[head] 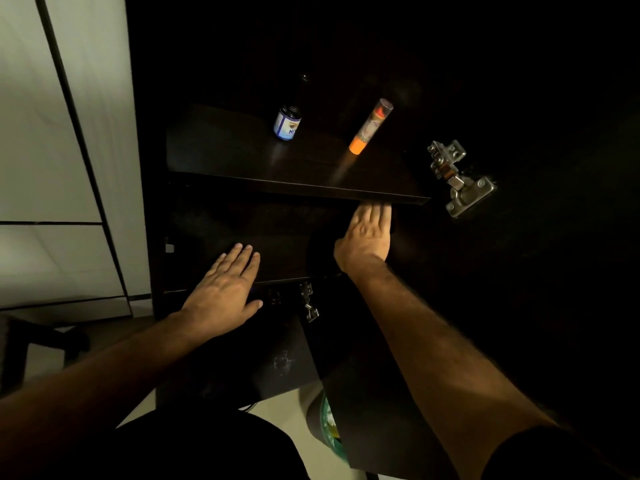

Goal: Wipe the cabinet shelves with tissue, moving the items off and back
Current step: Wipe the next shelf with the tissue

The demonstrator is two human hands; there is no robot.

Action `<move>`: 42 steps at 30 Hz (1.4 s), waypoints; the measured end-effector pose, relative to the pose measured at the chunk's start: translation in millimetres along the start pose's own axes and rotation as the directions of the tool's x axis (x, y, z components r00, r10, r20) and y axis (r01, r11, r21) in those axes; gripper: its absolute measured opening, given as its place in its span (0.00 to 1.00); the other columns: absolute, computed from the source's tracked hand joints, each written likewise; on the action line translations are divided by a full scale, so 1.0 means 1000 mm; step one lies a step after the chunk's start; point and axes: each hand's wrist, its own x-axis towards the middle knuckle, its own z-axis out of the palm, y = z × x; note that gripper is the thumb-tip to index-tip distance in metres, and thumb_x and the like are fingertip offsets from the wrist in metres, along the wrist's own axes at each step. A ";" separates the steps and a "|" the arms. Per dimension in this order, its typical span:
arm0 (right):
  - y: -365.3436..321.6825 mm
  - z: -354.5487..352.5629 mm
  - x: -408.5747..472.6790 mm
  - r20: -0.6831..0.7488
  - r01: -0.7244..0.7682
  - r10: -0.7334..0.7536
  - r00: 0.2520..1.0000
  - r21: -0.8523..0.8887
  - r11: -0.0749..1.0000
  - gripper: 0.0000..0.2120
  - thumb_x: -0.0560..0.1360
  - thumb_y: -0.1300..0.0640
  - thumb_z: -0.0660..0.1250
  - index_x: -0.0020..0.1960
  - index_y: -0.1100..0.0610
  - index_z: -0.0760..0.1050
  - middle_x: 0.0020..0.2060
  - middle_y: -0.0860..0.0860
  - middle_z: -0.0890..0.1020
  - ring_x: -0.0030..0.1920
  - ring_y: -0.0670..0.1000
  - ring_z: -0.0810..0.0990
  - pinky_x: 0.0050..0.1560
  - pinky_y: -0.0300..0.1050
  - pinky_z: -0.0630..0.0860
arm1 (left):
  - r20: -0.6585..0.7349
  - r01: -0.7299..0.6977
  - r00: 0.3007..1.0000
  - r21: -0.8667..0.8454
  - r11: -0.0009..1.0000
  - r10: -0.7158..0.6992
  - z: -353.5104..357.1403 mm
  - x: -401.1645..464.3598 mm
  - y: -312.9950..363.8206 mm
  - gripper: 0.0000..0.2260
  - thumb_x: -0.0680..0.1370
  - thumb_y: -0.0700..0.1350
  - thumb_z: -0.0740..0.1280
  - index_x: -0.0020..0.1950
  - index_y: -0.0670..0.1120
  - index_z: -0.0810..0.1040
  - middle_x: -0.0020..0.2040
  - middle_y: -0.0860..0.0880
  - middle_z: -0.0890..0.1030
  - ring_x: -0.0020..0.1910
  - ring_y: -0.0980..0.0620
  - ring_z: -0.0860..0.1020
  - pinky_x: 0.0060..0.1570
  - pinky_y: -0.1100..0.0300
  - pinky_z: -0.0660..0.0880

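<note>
The dark cabinet (152, 202) stands open, its interior barely lit. On the upper shelf (298, 187) two items stand well apart: a small bottle with a blue-and-white label (287, 124) toward the left, and a slim orange tube with a clear cap (370, 128) toward the right, both set back from the front edge. The left hand (225, 292) lies flat on the front edge of the lower shelf (277, 237), near its left end, fingers straight and together, holding nothing. The right hand (369, 233) reaches deeper over the lower shelf at its right side, fingers extended, their tips hidden under the front edge of the upper shelf; whether it presses a tissue there cannot be told, as none shows in the dark. A metal hinge (457, 178) sits on the cabinet's right side beside the upper shelf's right end, and a smaller hinge (308, 303) shows below the lower shelf.
</note>
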 end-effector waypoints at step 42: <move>-0.050 0.063 -0.019 -0.112 0.009 0.170 0.979 0.859 0.511 0.07 0.78 0.59 0.64 0.50 0.62 0.78 0.49 0.59 0.80 0.48 0.61 0.80 0.43 0.47 0.75 | 0.067 -0.068 0.996 0.106 0.992 0.061 -0.002 -0.016 -0.012 0.38 0.79 0.60 0.60 0.80 0.44 0.44 0.80 0.45 0.44 0.79 0.48 0.41 0.77 0.54 0.42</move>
